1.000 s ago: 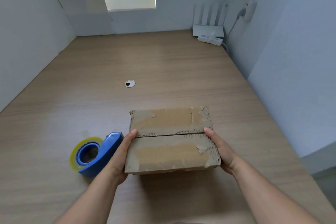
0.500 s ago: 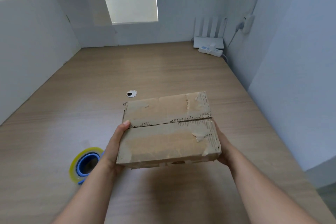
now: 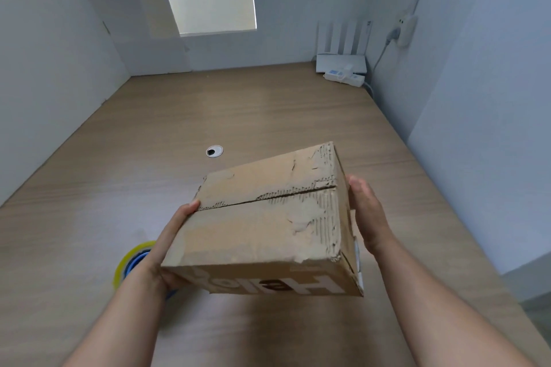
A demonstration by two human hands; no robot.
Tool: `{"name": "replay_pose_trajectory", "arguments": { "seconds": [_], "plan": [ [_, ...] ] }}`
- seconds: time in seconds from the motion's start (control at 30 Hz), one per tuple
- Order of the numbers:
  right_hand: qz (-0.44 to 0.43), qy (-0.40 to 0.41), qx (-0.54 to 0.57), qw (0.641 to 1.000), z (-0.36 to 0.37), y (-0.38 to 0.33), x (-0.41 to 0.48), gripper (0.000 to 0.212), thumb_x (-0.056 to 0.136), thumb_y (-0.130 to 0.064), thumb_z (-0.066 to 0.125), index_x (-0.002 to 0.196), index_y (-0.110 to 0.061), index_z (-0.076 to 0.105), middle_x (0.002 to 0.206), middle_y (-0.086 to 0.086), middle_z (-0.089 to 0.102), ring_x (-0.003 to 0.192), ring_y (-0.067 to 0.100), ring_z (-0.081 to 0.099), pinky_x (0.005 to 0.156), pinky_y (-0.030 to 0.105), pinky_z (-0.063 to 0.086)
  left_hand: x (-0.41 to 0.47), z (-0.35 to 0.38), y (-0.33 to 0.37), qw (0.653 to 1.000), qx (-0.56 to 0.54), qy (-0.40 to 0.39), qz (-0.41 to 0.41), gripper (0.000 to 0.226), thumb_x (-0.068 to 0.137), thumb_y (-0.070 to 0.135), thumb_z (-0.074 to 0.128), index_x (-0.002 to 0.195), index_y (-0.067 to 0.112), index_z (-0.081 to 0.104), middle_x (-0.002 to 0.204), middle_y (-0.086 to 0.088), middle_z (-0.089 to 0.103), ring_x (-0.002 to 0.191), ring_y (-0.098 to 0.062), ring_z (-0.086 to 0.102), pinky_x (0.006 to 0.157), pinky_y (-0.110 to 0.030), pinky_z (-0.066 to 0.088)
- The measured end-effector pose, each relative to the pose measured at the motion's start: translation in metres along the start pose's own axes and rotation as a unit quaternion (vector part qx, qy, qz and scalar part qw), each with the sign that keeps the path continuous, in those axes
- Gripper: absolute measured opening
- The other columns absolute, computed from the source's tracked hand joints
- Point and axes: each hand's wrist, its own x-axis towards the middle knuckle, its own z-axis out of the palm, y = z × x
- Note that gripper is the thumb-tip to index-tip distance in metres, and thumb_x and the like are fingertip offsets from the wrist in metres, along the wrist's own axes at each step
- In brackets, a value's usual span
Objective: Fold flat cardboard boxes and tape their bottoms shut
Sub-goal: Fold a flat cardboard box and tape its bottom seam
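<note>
Your left grip [image 3: 170,244] clasps the cardboard box [image 3: 262,235] while your right grip [image 3: 368,217] presses flat-fingered against its side. Tilted between them above the counter [image 3: 238,104], it may slip; its seemingly untaped flaps [image 3: 268,179] could spring.

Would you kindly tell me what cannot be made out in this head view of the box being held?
- Tape dispenser: head view, mostly behind the left hand; only a yellow and blue edge shows.
- Right hand: head view, fingers behind the cardboard box.
- Box's lower face: head view, turned away from the camera.
- Power strip label: head view, too small to read.
</note>
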Motion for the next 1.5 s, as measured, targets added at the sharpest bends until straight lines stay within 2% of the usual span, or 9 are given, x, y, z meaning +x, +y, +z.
{"name": "replay_pose_trajectory", "arguments": {
  "seconds": [0.23, 0.47, 0.7, 0.87, 0.97, 1.07, 1.2, 1.3, 1.5],
  "plan": [
    [0.171, -0.178, 0.129, 0.961, 0.004, 0.003, -0.015, 0.061, 0.094, -0.066, 0.024, 0.107, -0.029, 0.071, 0.111, 0.008, 0.071, 0.101, 0.022, 0.067, 0.074, 0.034, 0.056, 0.017, 0.022, -0.015, 0.996, 0.032, 0.056, 0.069, 0.054, 0.069, 0.055, 0.07, 0.107, 0.018, 0.07, 0.101, -0.014, 0.073, 0.08, -0.029, 0.072, 0.057, -0.036, 0.056],
    [0.268, -0.233, 0.119, 0.927, -0.008, 0.031, -0.017, 0.081, 0.084, -0.075, 0.025, 0.123, -0.015, 0.062, 0.117, 0.012, 0.068, 0.109, 0.026, 0.064, 0.091, 0.038, 0.051, 0.036, 0.014, -0.06, 0.987, 0.079, 0.138, 0.038, 0.052, 0.073, 0.057, 0.068, 0.107, 0.018, 0.067, 0.097, -0.01, 0.074, 0.083, -0.028, 0.072, 0.066, -0.038, 0.057],
    [0.258, -0.181, 0.007, 0.949, 0.001, 0.022, -0.013, 0.047, 0.095, -0.049, 0.045, 0.118, -0.013, 0.065, 0.104, 0.005, 0.073, 0.083, 0.014, 0.071, 0.055, 0.018, 0.051, 0.051, 0.019, -0.044, 0.948, 0.252, 0.18, 0.077, 0.047, 0.096, 0.049, 0.041, 0.139, 0.028, 0.045, 0.126, 0.0, 0.06, 0.112, -0.023, 0.058, 0.088, -0.041, 0.05],
    [0.141, -0.129, -0.17, 0.967, 0.004, 0.019, -0.015, 0.048, 0.098, -0.043, 0.045, 0.137, -0.016, 0.05, 0.135, 0.007, 0.056, 0.119, 0.022, 0.055, 0.102, 0.035, 0.043, 0.051, 0.032, -0.058, 0.885, 0.376, 0.24, 0.134, 0.055, 0.102, 0.042, 0.026, 0.153, 0.028, 0.011, 0.153, -0.006, 0.033, 0.135, -0.029, 0.036, 0.107, -0.039, 0.03],
    [-0.03, -0.072, -0.383, 0.921, 0.014, 0.01, -0.019, 0.053, 0.099, -0.037, 0.041, 0.149, -0.031, 0.025, 0.155, 0.002, 0.027, 0.14, 0.021, 0.027, 0.111, 0.038, 0.027, 0.051, 0.028, -0.054, 0.878, 0.395, 0.23, 0.14, 0.055, 0.103, 0.04, 0.025, 0.153, 0.029, 0.007, 0.149, -0.009, 0.038, 0.128, -0.029, 0.043, 0.1, -0.036, 0.034],
    [-0.031, -0.124, -0.449, 0.884, 0.027, 0.018, -0.028, 0.061, 0.093, -0.058, 0.038, 0.149, -0.042, 0.017, 0.16, 0.0, 0.004, 0.146, 0.021, 0.013, 0.112, 0.04, 0.025, 0.047, 0.028, -0.054, 0.87, 0.415, 0.213, 0.161, 0.055, 0.103, 0.038, 0.025, 0.152, 0.037, -0.001, 0.144, -0.005, 0.044, 0.108, -0.015, 0.051, 0.087, -0.029, 0.037],
    [-0.027, -0.117, -0.472, 0.873, 0.028, 0.018, -0.028, 0.073, 0.086, -0.069, 0.041, 0.149, -0.042, 0.015, 0.16, 0.003, 0.002, 0.146, 0.023, 0.013, 0.111, 0.039, 0.027, 0.042, 0.027, -0.061, 0.735, 0.58, 0.225, 0.268, 0.055, 0.101, 0.047, 0.022, 0.151, 0.037, 0.003, 0.161, 0.002, 0.005, 0.147, -0.015, 0.007, 0.118, -0.035, 0.011],
    [-0.03, -0.111, -0.461, 0.88, 0.03, 0.018, -0.027, 0.073, 0.086, -0.067, 0.045, 0.149, -0.04, 0.02, 0.16, 0.005, 0.007, 0.146, 0.024, 0.014, 0.113, 0.038, 0.025, 0.037, 0.028, -0.069, 0.616, 0.721, 0.166, 0.268, 0.086, 0.078, 0.081, 0.0, 0.151, 0.035, 0.007, 0.158, 0.009, -0.01, 0.141, -0.005, -0.021, 0.115, -0.032, -0.012],
    [-0.137, -0.093, -0.539, 0.826, 0.03, 0.014, -0.032, 0.078, 0.083, -0.072, 0.04, 0.148, -0.033, 0.027, 0.161, 0.001, -0.001, 0.146, 0.02, -0.001, 0.117, 0.037, 0.007, 0.037, 0.03, -0.068, 0.619, 0.712, 0.192, 0.269, 0.103, 0.066, 0.088, 0.003, 0.149, 0.033, 0.026, 0.161, 0.006, 0.008, 0.147, -0.008, -0.005, 0.114, -0.024, -0.007]
  ]
}}
